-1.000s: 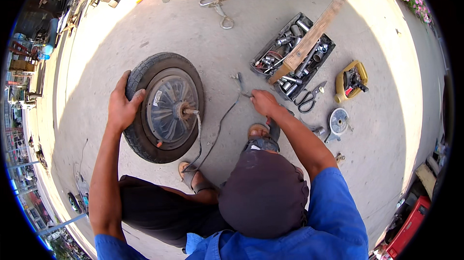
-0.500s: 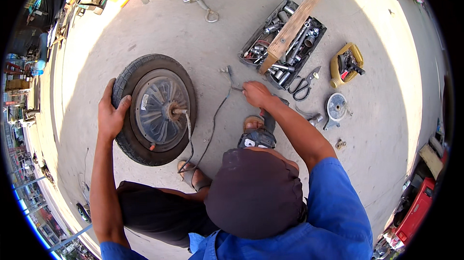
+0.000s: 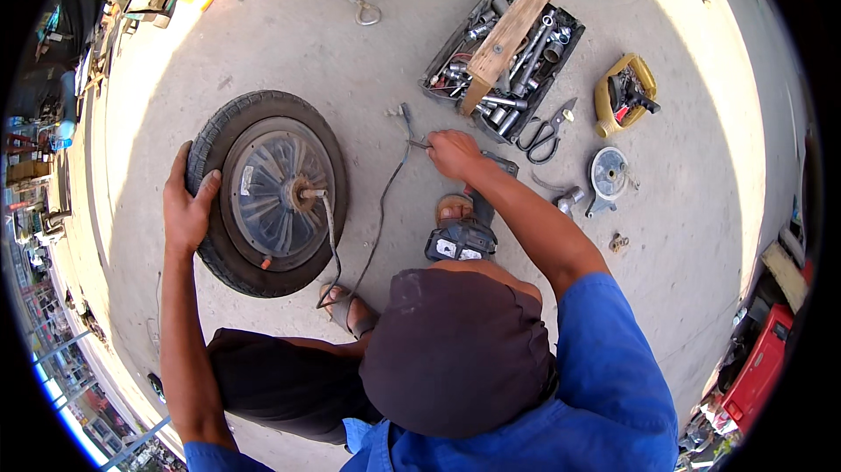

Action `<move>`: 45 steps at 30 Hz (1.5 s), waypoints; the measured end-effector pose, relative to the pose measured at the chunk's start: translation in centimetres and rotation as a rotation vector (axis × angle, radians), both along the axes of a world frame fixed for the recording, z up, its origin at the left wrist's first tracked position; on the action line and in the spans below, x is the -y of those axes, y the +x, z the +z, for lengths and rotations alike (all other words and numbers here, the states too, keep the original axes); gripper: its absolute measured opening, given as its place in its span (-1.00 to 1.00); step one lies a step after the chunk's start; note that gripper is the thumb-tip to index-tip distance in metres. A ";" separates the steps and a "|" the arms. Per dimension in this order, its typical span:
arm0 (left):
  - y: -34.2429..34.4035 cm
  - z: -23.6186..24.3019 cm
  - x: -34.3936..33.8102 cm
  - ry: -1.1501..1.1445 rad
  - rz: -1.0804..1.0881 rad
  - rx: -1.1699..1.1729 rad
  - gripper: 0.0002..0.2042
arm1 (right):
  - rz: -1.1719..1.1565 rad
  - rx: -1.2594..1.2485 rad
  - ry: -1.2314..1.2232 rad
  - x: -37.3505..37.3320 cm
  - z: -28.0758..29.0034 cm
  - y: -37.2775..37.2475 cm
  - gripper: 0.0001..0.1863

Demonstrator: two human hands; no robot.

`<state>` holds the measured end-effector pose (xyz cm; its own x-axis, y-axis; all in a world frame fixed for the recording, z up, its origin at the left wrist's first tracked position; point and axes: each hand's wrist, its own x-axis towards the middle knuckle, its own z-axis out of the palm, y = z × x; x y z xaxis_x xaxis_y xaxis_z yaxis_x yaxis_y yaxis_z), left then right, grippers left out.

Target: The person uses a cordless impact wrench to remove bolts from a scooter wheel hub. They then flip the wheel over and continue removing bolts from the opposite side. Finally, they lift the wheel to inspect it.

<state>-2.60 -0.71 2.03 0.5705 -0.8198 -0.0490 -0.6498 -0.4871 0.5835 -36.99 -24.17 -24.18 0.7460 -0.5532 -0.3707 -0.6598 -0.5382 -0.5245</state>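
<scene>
Barely anything's changed: left grip [image 3: 187,212] still wrapped over the tyre edge of the hub wheel [image 3: 279,187] on the floor, right grip [image 3: 455,155] still pinched tight on a thin piece [image 3: 420,144] by the cable [image 3: 383,200] (wire or tool, can't tell). Looks like the same step.

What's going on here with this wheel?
Someone's left hand holds the outer edge of a wheel that rests on the ground. The right hand seems to pinch a strand near the far end of the dark cable running from the wheel's middle. A box of tools and a pair of scissors sit nearby, touched by neither hand.
</scene>
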 end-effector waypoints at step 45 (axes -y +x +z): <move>0.5 -0.5 0.3 -0.020 0.199 -0.055 -0.33 | -0.742 0.494 0.112 -9.8 2.7 -13.8 -0.86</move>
